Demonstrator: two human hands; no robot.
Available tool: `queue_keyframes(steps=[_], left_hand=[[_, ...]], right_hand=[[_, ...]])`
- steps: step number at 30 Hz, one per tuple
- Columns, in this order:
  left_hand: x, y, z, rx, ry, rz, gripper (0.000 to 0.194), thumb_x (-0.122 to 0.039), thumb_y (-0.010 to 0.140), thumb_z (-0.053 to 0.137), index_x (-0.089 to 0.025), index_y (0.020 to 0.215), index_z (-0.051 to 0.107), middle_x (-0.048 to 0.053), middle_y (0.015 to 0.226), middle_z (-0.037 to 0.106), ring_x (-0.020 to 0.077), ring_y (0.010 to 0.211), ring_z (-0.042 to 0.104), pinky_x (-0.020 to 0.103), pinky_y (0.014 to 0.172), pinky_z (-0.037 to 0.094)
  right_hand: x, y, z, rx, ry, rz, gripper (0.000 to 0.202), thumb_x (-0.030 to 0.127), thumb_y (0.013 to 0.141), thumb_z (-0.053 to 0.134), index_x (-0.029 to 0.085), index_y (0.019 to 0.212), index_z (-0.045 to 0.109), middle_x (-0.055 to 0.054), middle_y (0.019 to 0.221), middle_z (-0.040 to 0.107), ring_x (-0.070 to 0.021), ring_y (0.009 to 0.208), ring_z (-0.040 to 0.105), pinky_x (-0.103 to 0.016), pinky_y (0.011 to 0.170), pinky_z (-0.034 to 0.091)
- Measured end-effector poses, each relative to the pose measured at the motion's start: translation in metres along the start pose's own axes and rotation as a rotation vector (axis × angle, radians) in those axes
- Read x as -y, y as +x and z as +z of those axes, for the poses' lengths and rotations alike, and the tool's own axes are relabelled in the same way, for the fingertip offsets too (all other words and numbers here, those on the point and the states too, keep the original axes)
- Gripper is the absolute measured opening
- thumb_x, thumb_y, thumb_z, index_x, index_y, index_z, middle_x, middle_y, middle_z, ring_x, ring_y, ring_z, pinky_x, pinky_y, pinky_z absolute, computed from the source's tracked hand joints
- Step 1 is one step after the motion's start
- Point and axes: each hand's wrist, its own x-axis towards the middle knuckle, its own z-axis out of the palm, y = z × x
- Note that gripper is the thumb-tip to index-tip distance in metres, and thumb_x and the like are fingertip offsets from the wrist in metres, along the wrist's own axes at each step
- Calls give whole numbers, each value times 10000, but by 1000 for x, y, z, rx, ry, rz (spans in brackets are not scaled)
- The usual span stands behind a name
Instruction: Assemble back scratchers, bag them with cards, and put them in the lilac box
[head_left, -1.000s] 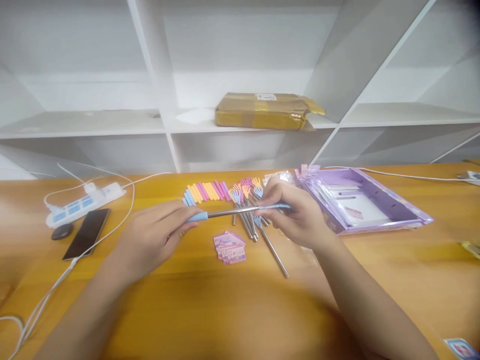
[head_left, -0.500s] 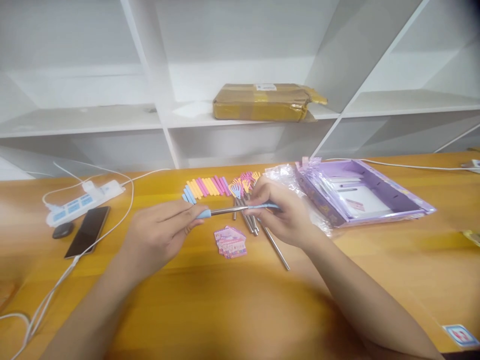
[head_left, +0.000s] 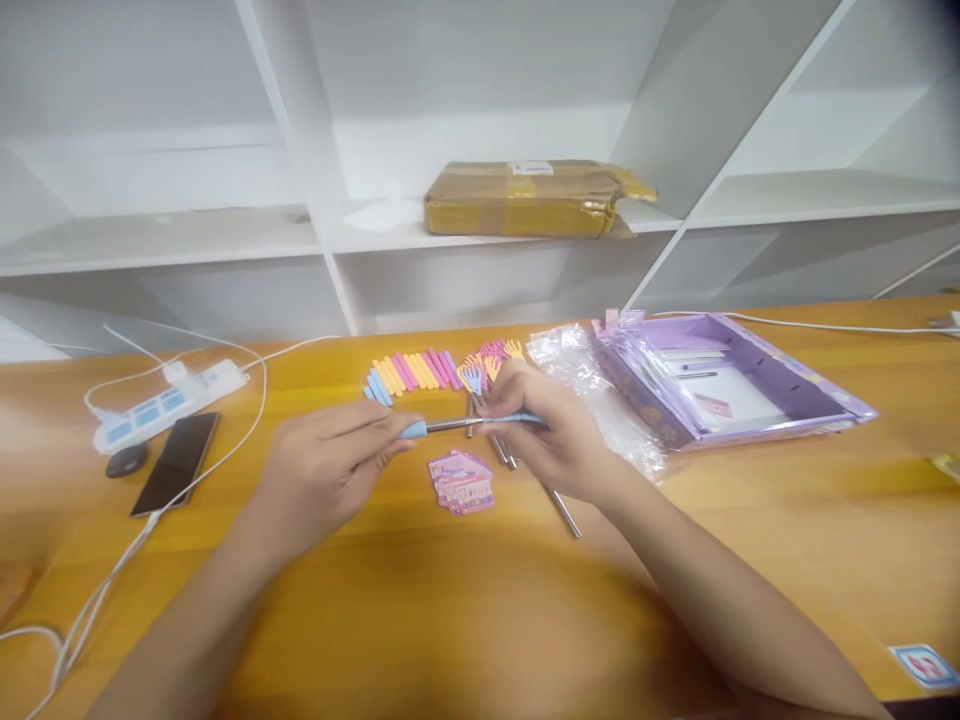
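Note:
A back scratcher (head_left: 448, 424) with a slim metal rod is held level between my two hands above the table. My left hand (head_left: 326, 465) pinches its light-blue grip, fingers closed. At the other end, my right hand (head_left: 559, 425) is closed around the blue head, mostly covering it. Behind the hands lie several more back scratchers (head_left: 472, 378) with blue, pink and yellow claw heads and metal rods, partly hidden by my right hand. Left of them is a row of coloured grips (head_left: 412, 372). Small pink printed cards (head_left: 461, 484) lie stacked loosely below the held rod.
A purple box (head_left: 787, 432) with papers inside stands at the right, beside crumpled clear plastic (head_left: 585, 370). To the left are a power strip (head_left: 169, 405), a phone (head_left: 176, 463), a black mouse (head_left: 126, 460) and white cables. A taped carton (head_left: 517, 205) sits on the shelf.
My right hand has shifted slightly left, towards my left hand, and less of the metal rod shows between them. Both hands keep their hold.

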Motion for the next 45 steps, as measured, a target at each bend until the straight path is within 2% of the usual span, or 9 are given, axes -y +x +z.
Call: queue_keyframes(steps=[14,18,21,24,29,36,38,41,45], left_hand=[[-14,-2,-11,-34,57,12,204,-147,946,748,-198,1142,766,24,1019,825,150,838,780,260,732,609],[-12,-3,-9,-21,13,1,232,-148,951,742,-203,1175,759,21,1029,821,139,835,776,243,735,597],[-6,-3,-8,55,0,24,205,-187,989,705,-198,1190,743,23,1023,820,138,829,770,235,700,571],[-1,-3,-9,111,135,33,183,-232,1022,660,-199,1189,729,23,977,814,159,781,753,267,644,525],[-6,-1,-10,146,340,44,202,-217,1049,590,-185,1224,687,41,928,782,182,739,703,302,619,477],[-10,-4,10,109,372,77,107,-225,1040,611,-180,1105,682,50,938,770,190,802,685,317,705,510],[-1,-5,13,94,385,40,95,-216,1036,610,-186,1079,689,57,951,780,199,825,692,322,723,512],[29,-9,11,64,394,-22,123,-187,1033,596,-207,1079,709,53,998,801,208,876,723,320,734,521],[86,-20,-14,-43,464,-27,132,-255,1031,620,-234,1079,742,40,1018,816,207,910,735,325,804,546]], right_hand=[[10,-3,12,-27,40,15,167,160,1003,690,236,931,560,5,874,581,-146,783,557,-307,675,464],[15,-2,4,24,21,6,148,189,1021,673,235,943,556,2,883,586,-147,786,565,-300,679,469],[24,-3,-13,212,-121,75,32,211,1071,579,235,1051,583,-31,967,616,-166,849,595,-315,717,487],[33,-1,-27,326,-413,88,160,200,1105,489,218,1200,616,-69,1028,647,-203,929,618,-353,782,488],[33,3,-25,297,-678,-97,185,169,1095,498,197,1175,663,-68,936,657,-205,850,578,-349,712,420],[21,0,-6,150,-795,-249,212,76,1035,520,225,1115,648,-45,879,659,-199,776,503,-356,685,342],[18,-1,-4,119,-829,-252,219,78,1031,522,244,1101,646,-37,860,652,-207,785,508,-361,698,337],[5,0,-12,24,-921,-238,206,105,1028,542,267,1085,657,-40,860,654,-225,815,533,-373,721,344],[-31,0,-53,-128,-999,-223,190,147,1019,605,297,1091,697,-53,973,720,-244,912,607,-395,785,383]])
